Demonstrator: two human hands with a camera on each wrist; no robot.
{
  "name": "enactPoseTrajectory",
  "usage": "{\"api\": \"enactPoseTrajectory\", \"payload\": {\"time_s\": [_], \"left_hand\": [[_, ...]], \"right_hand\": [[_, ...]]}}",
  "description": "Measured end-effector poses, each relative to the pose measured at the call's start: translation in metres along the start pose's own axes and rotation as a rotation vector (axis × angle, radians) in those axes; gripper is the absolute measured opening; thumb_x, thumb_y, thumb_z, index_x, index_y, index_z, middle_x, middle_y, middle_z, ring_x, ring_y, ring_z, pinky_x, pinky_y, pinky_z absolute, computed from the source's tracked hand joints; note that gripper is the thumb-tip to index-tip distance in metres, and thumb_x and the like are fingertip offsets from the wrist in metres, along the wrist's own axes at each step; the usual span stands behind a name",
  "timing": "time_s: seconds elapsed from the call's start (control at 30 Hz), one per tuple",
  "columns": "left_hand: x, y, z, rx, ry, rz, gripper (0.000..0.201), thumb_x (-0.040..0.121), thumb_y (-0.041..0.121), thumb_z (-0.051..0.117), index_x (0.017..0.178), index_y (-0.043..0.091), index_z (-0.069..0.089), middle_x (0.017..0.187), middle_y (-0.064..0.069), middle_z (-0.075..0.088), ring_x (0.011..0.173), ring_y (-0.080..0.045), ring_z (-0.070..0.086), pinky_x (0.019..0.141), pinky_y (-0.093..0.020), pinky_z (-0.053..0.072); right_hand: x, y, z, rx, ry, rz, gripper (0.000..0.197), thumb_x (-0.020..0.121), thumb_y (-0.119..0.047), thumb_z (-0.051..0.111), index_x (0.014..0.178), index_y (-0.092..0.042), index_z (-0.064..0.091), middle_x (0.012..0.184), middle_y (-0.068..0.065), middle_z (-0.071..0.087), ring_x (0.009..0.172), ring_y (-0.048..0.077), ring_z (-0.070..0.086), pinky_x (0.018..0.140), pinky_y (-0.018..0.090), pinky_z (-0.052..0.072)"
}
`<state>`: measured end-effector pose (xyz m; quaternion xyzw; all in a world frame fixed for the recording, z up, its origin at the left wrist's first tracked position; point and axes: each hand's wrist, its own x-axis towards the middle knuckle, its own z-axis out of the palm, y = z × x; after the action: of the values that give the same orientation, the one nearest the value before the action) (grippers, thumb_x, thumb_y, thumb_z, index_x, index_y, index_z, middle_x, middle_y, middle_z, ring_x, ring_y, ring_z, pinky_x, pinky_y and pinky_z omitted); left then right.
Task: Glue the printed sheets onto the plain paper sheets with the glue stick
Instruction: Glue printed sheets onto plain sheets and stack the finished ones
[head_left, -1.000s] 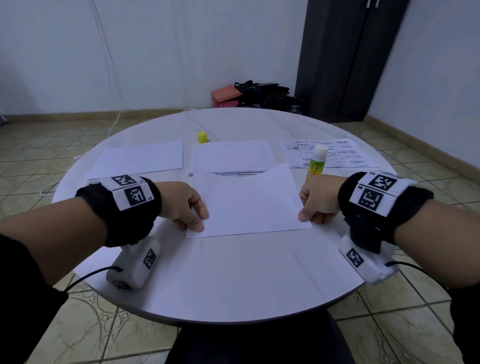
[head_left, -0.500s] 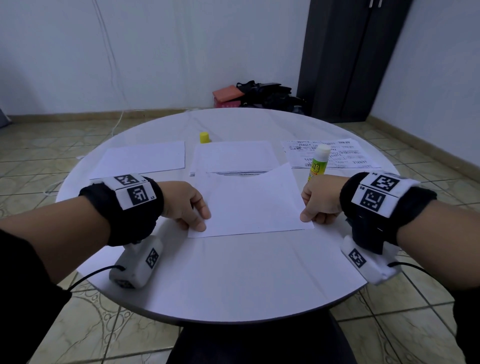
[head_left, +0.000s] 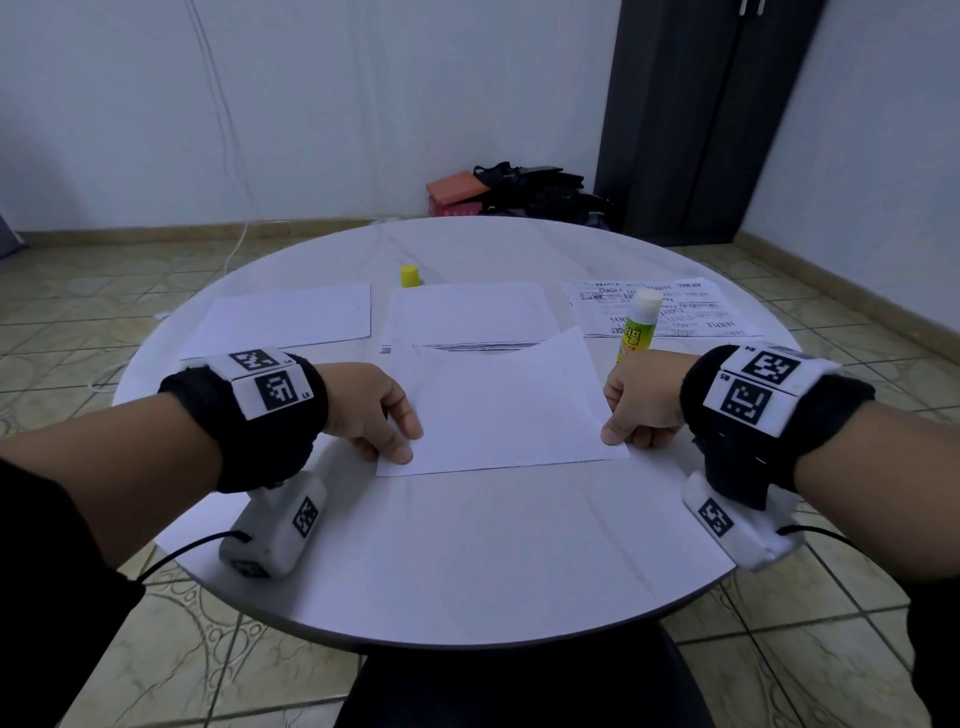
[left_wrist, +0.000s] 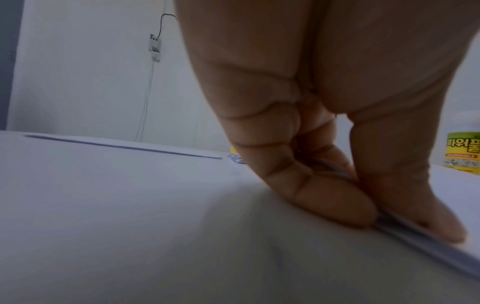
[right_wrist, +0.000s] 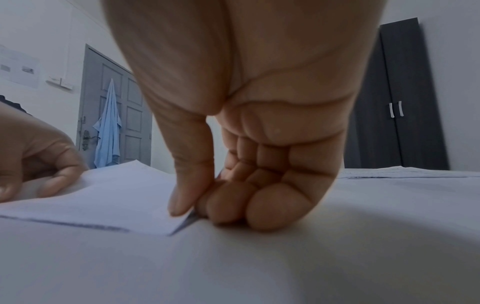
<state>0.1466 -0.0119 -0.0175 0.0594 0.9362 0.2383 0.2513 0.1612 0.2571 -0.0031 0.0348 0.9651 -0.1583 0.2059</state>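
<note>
White sheet (head_left: 506, 410): long axis nine to three, near corners pinched.
Left hand (head_left: 371, 410): thumb-and-finger pinch at nine.
Right hand (head_left: 641, 402): same pinch at three.
Plain sheet (head_left: 470, 314): twelve o'clock, equally near both.

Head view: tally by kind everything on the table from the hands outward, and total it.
Blank-faced sheets: 3, namely left sheet, middle sheet, pinched sheet
Fully exposed printed sheet: 1
Glue stick: 1
Yellow cap: 1
Total: 6
</note>
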Motion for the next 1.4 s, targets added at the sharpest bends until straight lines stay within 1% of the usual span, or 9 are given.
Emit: {"api": "enactPoseTrajectory", "payload": {"time_s": [0.13, 0.33, 0.4, 0.53, 0.8, 1.2, 1.27, 1.33, 1.4], "left_hand": [[0.000, -0.001, 0.000, -0.005, -0.005, -0.001, 0.021, 0.074, 0.014, 0.080, 0.084, 0.023, 0.064, 0.048, 0.016, 0.061, 0.048, -0.004, 0.059, 0.052, -0.008, 0.043], [0.000, -0.001, 0.000, -0.003, -0.004, 0.002, 0.021, 0.074, 0.013, 0.080, 0.083, 0.023, 0.064, 0.048, 0.015, 0.061, 0.049, -0.005, 0.059, 0.051, -0.007, 0.042], [0.000, -0.001, 0.000, 0.000, -0.003, 0.002, 0.021, 0.073, 0.014, 0.080, 0.083, 0.023, 0.064, 0.049, 0.016, 0.061, 0.049, -0.005, 0.059, 0.051, -0.007, 0.042], [0.000, -0.001, 0.000, 0.004, 0.000, 0.004, 0.021, 0.073, 0.015, 0.081, 0.083, 0.024, 0.064, 0.048, 0.016, 0.061, 0.047, -0.003, 0.057, 0.050, -0.006, 0.041], [0.001, -0.002, 0.000, -0.005, 0.009, 0.008, 0.021, 0.073, 0.015, 0.081, 0.083, 0.023, 0.065, 0.049, 0.016, 0.061, 0.050, -0.006, 0.058, 0.052, -0.007, 0.042], [0.005, -0.006, 0.000, 0.004, 0.007, 0.011, 0.021, 0.073, 0.014, 0.081, 0.082, 0.023, 0.065, 0.048, 0.016, 0.060, 0.050, -0.007, 0.058, 0.052, -0.008, 0.043], [0.007, -0.006, 0.000, 0.028, 0.012, 0.013, 0.020, 0.074, 0.014, 0.080, 0.083, 0.023, 0.064, 0.047, 0.016, 0.060, 0.047, -0.005, 0.057, 0.050, -0.007, 0.042], [0.008, -0.003, 0.000, 0.091, 0.020, 0.002, 0.019, 0.075, 0.017, 0.080, 0.083, 0.023, 0.063, 0.050, 0.014, 0.060, 0.045, -0.005, 0.055, 0.050, -0.008, 0.043], [0.007, 0.001, -0.001, 0.218, 0.013, -0.044, 0.018, 0.076, 0.026, 0.078, 0.082, 0.024, 0.061, 0.064, 0.007, 0.061, 0.050, -0.009, 0.052, 0.049, -0.015, 0.044]], "right_hand": [[0.000, 0.000, 0.000, 0.002, -0.001, -0.001, 0.024, 0.083, -0.009, 0.070, 0.069, -0.005, 0.051, 0.062, 0.008, 0.060, 0.066, 0.027, 0.058, 0.072, 0.035, 0.054], [0.000, 0.000, 0.000, -0.002, -0.011, -0.003, 0.022, 0.083, -0.009, 0.070, 0.071, -0.004, 0.052, 0.066, 0.010, 0.061, 0.070, 0.028, 0.058, 0.077, 0.037, 0.054], [0.000, 0.000, 0.000, -0.011, -0.012, 0.000, 0.021, 0.083, -0.009, 0.070, 0.072, -0.004, 0.053, 0.064, 0.010, 0.061, 0.069, 0.027, 0.058, 0.076, 0.037, 0.054], [-0.002, -0.003, 0.000, -0.044, -0.009, 0.004, 0.018, 0.084, -0.010, 0.069, 0.078, -0.003, 0.053, 0.064, 0.008, 0.060, 0.066, 0.027, 0.058, 0.068, 0.032, 0.053], [-0.005, -0.007, 0.001, -0.115, -0.035, 0.040, 0.015, 0.088, -0.015, 0.065, 0.088, -0.003, 0.056, 0.083, 0.013, 0.063, 0.074, 0.026, 0.057, 0.083, 0.034, 0.052], [-0.004, -0.008, 0.000, -0.137, -0.044, 0.043, 0.014, 0.088, -0.015, 0.064, 0.087, -0.004, 0.056, 0.086, 0.013, 0.063, 0.075, 0.026, 0.057, 0.085, 0.034, 0.052], [-0.004, -0.008, 0.001, -0.136, -0.045, 0.041, 0.014, 0.088, -0.015, 0.065, 0.089, -0.003, 0.056, 0.085, 0.013, 0.063, 0.074, 0.026, 0.057, 0.083, 0.034, 0.052], [-0.006, -0.009, 0.001, -0.137, -0.039, 0.043, 0.015, 0.088, -0.014, 0.065, 0.094, -0.003, 0.058, 0.084, 0.012, 0.063, 0.072, 0.026, 0.056, 0.077, 0.032, 0.052], [-0.008, -0.010, 0.001, -0.169, -0.023, 0.041, 0.027, 0.088, -0.016, 0.065, 0.110, -0.002, 0.060, 0.083, 0.010, 0.064, 0.067, 0.022, 0.056, 0.067, 0.026, 0.050]]}}
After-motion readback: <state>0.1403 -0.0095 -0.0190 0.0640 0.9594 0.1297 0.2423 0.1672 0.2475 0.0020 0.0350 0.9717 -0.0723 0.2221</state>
